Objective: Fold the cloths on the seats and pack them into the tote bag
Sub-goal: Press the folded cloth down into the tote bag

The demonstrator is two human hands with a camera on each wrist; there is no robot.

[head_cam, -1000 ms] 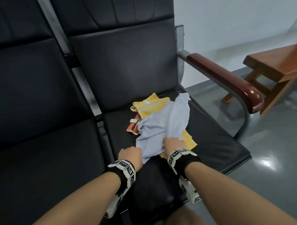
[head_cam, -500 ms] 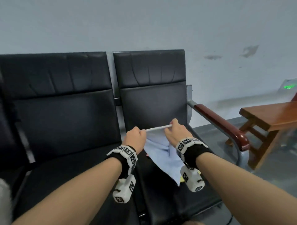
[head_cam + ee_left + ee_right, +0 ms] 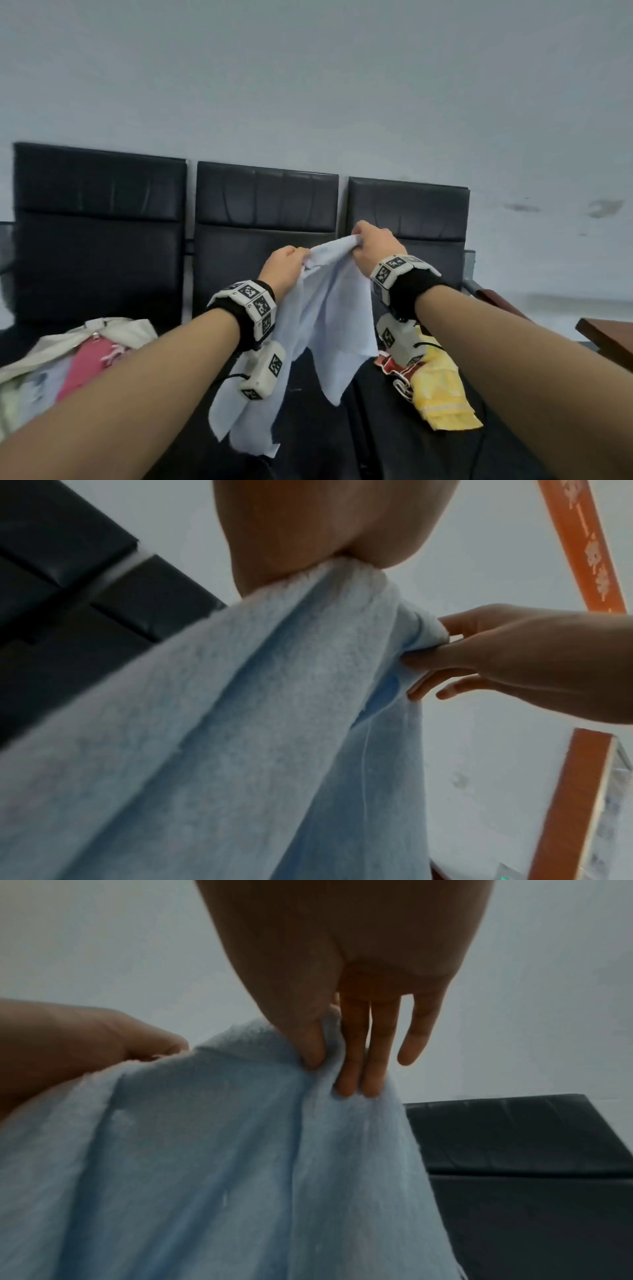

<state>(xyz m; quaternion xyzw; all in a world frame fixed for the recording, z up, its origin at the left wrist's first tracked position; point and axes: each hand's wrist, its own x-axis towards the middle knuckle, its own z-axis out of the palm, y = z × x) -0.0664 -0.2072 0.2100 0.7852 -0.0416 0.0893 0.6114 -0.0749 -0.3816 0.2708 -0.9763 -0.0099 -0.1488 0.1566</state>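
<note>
Black seats (image 3: 263,219) behind; hands pinch raised blue cloth (image 3: 325,308).

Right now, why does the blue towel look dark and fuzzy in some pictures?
Right wrist view: dim, lit from behind by the pale wall, so the blue towel and right hand look shadowy. Left wrist view: brighter, but the towel sits so near the lens it is soft and blurred. Head view: evenly lit and sharper; the wide lens makes the forearms look huge.

head: faces seats (image 3: 263,205) | wrists: close, upward | shared: cloth (image 3: 325,308)
</note>
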